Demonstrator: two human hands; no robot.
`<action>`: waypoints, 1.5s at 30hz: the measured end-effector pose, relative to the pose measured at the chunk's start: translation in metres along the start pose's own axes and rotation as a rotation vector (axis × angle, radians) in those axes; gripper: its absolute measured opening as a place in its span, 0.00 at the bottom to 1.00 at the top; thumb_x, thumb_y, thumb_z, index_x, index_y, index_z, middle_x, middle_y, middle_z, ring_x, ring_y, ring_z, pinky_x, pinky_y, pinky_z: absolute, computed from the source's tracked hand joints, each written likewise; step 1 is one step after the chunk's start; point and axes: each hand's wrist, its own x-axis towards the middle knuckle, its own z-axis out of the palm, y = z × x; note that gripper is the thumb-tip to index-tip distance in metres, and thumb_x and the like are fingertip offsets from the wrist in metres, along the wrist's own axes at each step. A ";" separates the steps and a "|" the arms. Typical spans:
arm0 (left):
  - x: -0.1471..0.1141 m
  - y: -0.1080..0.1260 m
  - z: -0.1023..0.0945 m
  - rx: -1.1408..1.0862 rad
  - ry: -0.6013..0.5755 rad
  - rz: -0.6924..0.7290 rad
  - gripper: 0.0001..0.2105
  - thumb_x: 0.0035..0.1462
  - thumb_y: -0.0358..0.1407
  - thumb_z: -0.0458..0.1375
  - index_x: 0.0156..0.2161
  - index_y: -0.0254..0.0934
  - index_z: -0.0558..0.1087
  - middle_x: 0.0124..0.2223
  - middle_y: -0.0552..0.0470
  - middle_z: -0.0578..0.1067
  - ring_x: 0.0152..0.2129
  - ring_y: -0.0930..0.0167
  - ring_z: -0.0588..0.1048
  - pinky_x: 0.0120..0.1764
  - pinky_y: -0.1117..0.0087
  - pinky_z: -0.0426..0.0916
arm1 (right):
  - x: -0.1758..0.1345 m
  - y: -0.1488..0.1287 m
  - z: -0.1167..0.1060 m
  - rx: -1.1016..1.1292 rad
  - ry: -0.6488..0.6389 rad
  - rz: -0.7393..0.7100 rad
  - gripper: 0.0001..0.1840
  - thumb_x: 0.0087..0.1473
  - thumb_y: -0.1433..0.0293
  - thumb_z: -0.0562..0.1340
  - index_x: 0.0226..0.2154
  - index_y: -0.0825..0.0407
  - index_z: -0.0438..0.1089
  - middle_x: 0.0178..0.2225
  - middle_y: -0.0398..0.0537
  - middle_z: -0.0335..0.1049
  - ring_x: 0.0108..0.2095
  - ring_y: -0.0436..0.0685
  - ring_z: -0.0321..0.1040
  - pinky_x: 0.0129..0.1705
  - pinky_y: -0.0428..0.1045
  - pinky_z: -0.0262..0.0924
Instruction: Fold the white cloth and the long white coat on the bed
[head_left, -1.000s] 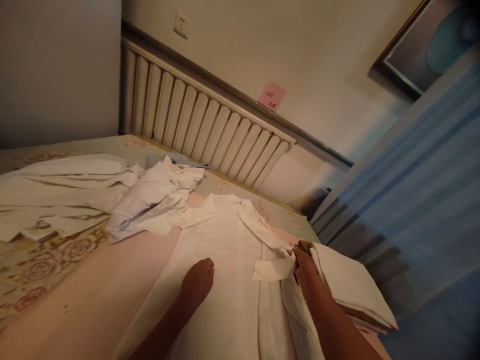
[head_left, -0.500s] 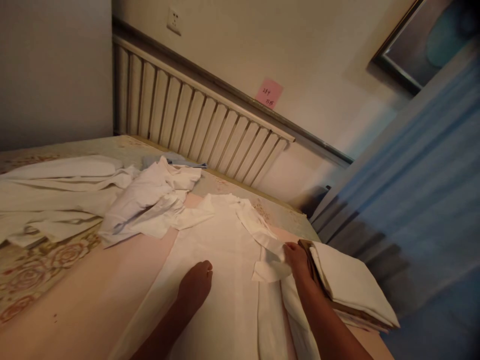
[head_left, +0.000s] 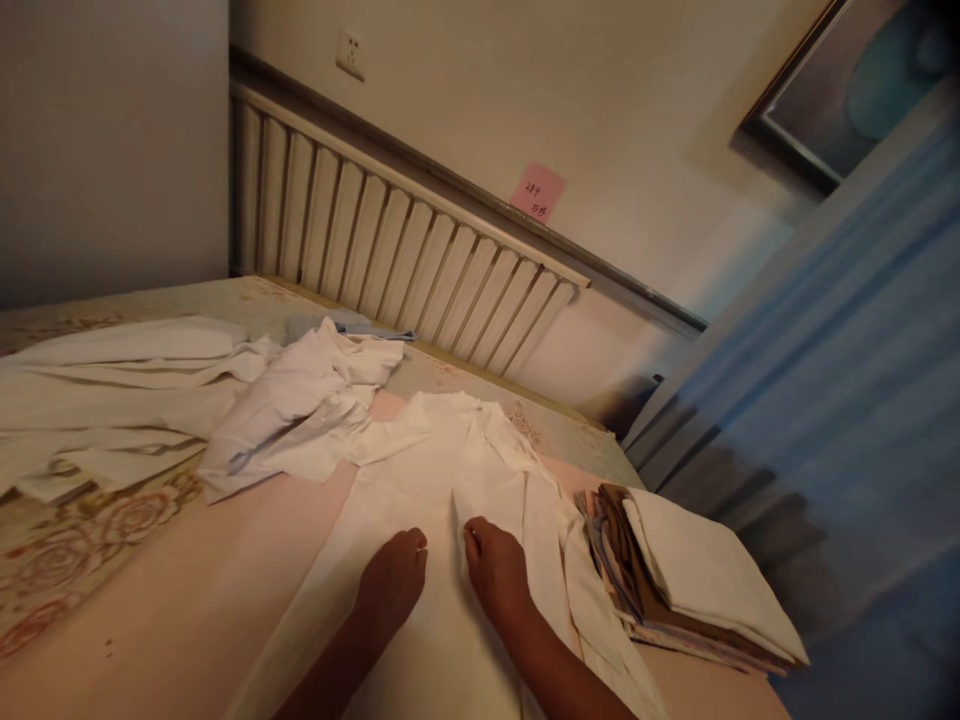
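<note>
A long white garment (head_left: 409, 465) with a neckline and sleeves lies spread in front of me, its top end toward the wall. My right hand (head_left: 495, 570) is closed on the white sleeve (head_left: 491, 480), which is folded inward over the garment's body. Over the left half of the garment is my left hand (head_left: 394, 570), fingers curled and thumb pressed to them; whether cloth is pinched between them is hidden. The two hands are a short gap apart. Another long white fold hangs along the garment's right side.
On the right sits a stack of folded cloths (head_left: 712, 570), white on top and brown beneath. Crumpled white clothes (head_left: 300, 400) and more white cloth (head_left: 112, 380) lie to the left. A radiator (head_left: 390, 240) runs along the wall; a blue curtain (head_left: 810, 430) hangs right.
My right hand has moved left from beside the folded stack to the garment's middle, bringing the sleeve inward over the body. My left hand has stayed nearly in place.
</note>
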 end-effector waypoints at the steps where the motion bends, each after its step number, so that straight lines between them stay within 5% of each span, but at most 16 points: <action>1: 0.000 0.000 0.000 0.000 -0.004 -0.002 0.07 0.60 0.30 0.47 0.38 0.38 0.67 0.40 0.50 0.74 0.38 0.69 0.71 0.40 0.70 0.59 | -0.001 -0.001 0.004 -0.015 -0.013 -0.006 0.11 0.59 0.71 0.52 0.29 0.49 0.68 0.26 0.42 0.72 0.27 0.50 0.66 0.29 0.45 0.45; 23: -0.002 0.004 -0.004 0.002 -0.014 -0.013 0.09 0.61 0.30 0.46 0.38 0.38 0.68 0.40 0.49 0.75 0.39 0.70 0.72 0.42 0.70 0.60 | -0.019 -0.010 0.027 -0.012 -0.139 -0.044 0.06 0.57 0.69 0.55 0.33 0.48 0.68 0.30 0.43 0.73 0.30 0.52 0.69 0.31 0.46 0.48; 30: 0.002 -0.001 -0.001 0.010 -0.032 0.004 0.09 0.61 0.31 0.46 0.40 0.38 0.68 0.42 0.48 0.75 0.40 0.69 0.72 0.43 0.69 0.61 | -0.042 -0.007 0.015 0.074 -0.154 -0.010 0.13 0.51 0.66 0.61 0.42 0.50 0.70 0.37 0.48 0.74 0.38 0.57 0.70 0.39 0.47 0.57; 37: 0.004 -0.003 0.003 -0.050 -0.006 -0.006 0.13 0.60 0.31 0.45 0.46 0.37 0.69 0.46 0.47 0.75 0.44 0.68 0.72 0.47 0.69 0.62 | -0.046 -0.014 0.003 -0.046 -0.229 -0.048 0.08 0.50 0.72 0.57 0.35 0.48 0.69 0.33 0.44 0.75 0.34 0.55 0.71 0.33 0.46 0.55; 41: -0.001 -0.002 0.003 -0.099 0.030 0.088 0.21 0.61 0.29 0.42 0.57 0.38 0.64 0.52 0.48 0.72 0.49 0.70 0.69 0.52 0.69 0.59 | -0.044 -0.023 0.008 -0.103 -0.239 -0.097 0.09 0.50 0.74 0.56 0.34 0.49 0.69 0.32 0.44 0.75 0.32 0.54 0.72 0.31 0.46 0.53; 45: -0.007 0.003 0.001 -0.030 -0.064 0.184 0.17 0.61 0.30 0.44 0.49 0.43 0.71 0.46 0.50 0.72 0.46 0.70 0.69 0.49 0.70 0.61 | -0.046 -0.030 0.012 -0.137 -0.225 -0.123 0.08 0.53 0.74 0.55 0.34 0.50 0.69 0.30 0.45 0.75 0.29 0.54 0.71 0.29 0.46 0.52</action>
